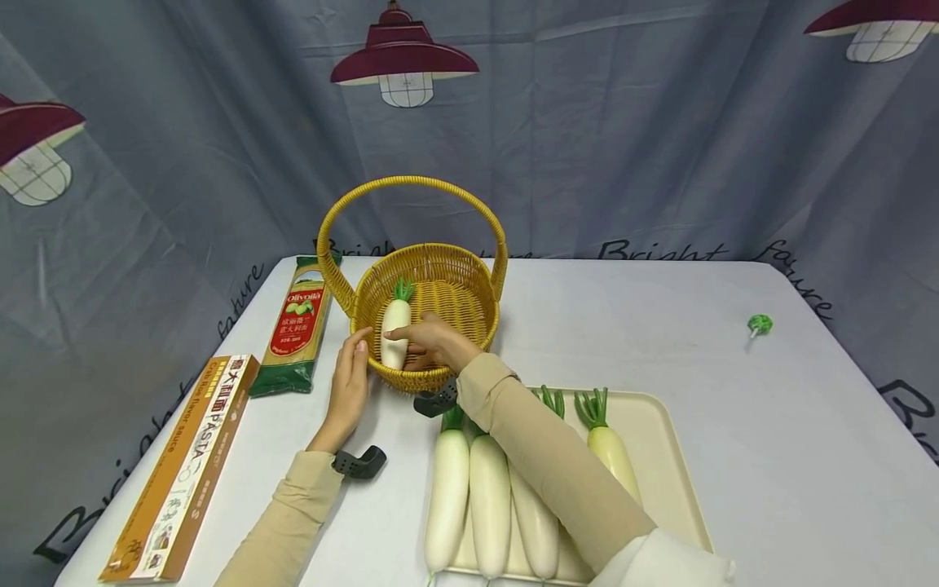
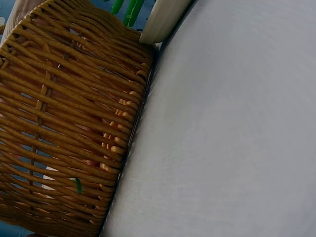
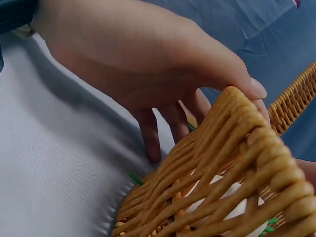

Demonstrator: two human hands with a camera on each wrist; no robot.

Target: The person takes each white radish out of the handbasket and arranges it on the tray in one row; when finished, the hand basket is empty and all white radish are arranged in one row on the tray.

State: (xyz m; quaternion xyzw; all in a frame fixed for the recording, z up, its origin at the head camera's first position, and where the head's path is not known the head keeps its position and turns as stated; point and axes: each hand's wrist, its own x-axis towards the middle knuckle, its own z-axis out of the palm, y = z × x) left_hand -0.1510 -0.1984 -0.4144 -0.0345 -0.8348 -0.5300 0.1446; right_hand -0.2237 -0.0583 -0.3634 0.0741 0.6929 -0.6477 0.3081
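A white radish with green leaf stubs lies in the round yellow wicker basket. My right hand reaches over the near rim and holds this radish, its thumb across the top and other fingers at the right side, partly hidden. My left hand rests against the basket's outer left side. In the right wrist view the left hand lays its thumb over the rim, its fingers extended down outside. The left wrist view shows the basket's woven wall up close.
Several white radishes lie on a cream tray, partly under my right forearm. Left of the basket are an Olivoilà pasta bag and a long pasta box. A small green-topped object lies far right.
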